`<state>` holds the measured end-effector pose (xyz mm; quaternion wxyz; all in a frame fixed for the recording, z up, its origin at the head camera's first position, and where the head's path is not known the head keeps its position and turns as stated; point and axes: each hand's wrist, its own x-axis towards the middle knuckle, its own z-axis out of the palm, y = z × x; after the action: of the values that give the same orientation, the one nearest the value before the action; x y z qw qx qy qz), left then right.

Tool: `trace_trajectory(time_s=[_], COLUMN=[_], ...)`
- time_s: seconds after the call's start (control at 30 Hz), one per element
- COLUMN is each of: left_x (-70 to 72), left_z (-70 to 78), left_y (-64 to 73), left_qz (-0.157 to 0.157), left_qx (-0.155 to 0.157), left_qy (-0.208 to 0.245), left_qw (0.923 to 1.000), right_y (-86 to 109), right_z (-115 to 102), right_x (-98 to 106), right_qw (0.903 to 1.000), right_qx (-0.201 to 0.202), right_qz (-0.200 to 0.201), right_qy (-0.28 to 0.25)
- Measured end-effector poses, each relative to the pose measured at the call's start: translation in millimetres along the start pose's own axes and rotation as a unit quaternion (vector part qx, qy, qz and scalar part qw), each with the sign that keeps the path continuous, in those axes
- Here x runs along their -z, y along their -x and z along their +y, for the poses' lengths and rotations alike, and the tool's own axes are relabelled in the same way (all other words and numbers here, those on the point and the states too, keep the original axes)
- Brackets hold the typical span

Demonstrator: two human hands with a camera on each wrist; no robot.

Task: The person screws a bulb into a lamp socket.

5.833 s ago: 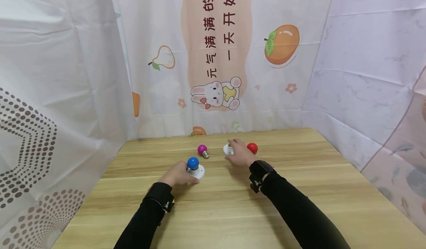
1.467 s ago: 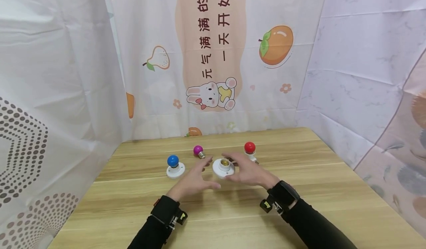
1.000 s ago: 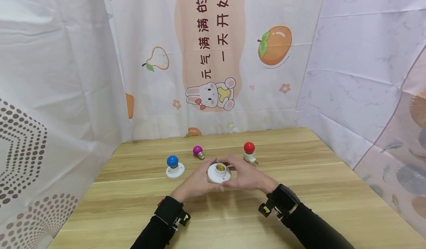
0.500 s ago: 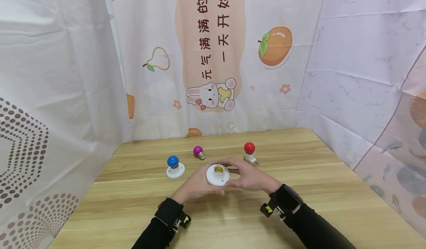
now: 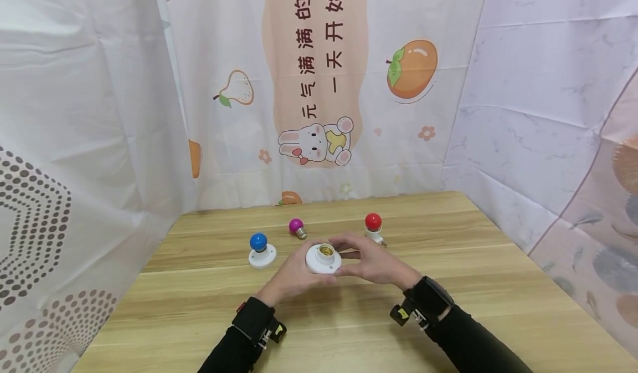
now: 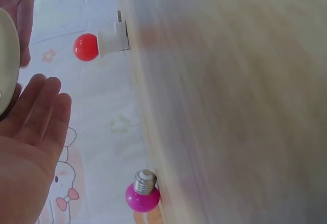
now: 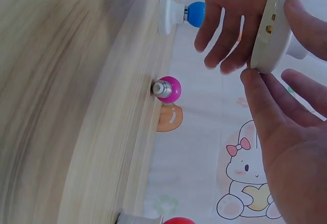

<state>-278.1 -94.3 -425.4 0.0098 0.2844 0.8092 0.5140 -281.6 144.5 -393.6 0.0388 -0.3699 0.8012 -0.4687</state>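
A round white lamp holder [image 5: 323, 262] with a brass-lined socket is held between both hands in the head view, socket upward. My left hand [image 5: 294, 273] holds it from the left, thumb along the near rim. My right hand [image 5: 371, 262] grips its right side, thumb at the near edge and fingers at the far one. The right wrist view shows the underside of the lamp holder [image 7: 268, 35] raised off the table, with the right fingertips [image 7: 250, 74] at its rim. Several left fingers [image 7: 225, 35] extend straight behind it.
A blue bulb [image 5: 258, 242] stands in another white holder [image 5: 262, 257] at left. Behind the hands lies a loose magenta bulb [image 5: 296, 226]. Right of it, a red bulb [image 5: 373, 221] sits in a white plug-in socket [image 5: 374, 235]. Printed curtains [image 5: 224, 140] surround the wooden table [image 5: 349, 328].
My right hand has brought the lamp holder nearer from the back. My left hand has let go of the blue bulb's holder and taken hold of this one, which has shifted slightly left.
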Motion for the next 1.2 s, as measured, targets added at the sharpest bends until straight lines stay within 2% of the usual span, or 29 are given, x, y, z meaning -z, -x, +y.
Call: trace_trajectory(time_s=[0.13,0.33,0.53,0.67,1.0,1.2], left_x=[1.5,8.6,13.5,14.0,16.4,15.9], left_z=[-0.5,-0.9,-0.6,1.0,7.3,7.1], left_y=[0.1,1.2,1.6,-0.8,-1.8,-4.4], left_qz=[0.003,0.009,0.016,0.017,0.023,0.025], left_qx=[0.01,0.023,0.042,0.04,0.026,0.022], left_qy=[-0.014,-0.028,-0.04,-0.045,-0.054,-0.047], left_qw=[0.9999,0.9993,0.9982,0.9981,0.9979,0.9984], right_y=[-0.2,-3.3,-9.2,-18.9,-53.4,-71.4], right_z=[1.6,3.9,7.6,14.8,31.7,40.4], right_x=[0.5,2.5,6.7,8.5,2.8,-0.5], right_qw=[1.0,0.9994,0.9965,0.9921,0.9815,0.9763], right_qx=[0.001,0.023,0.027,0.025,-0.041,-0.08], right_qz=[-0.002,-0.008,0.004,0.008,0.021,0.018], right_qy=[0.005,0.024,0.079,0.123,0.186,0.2])
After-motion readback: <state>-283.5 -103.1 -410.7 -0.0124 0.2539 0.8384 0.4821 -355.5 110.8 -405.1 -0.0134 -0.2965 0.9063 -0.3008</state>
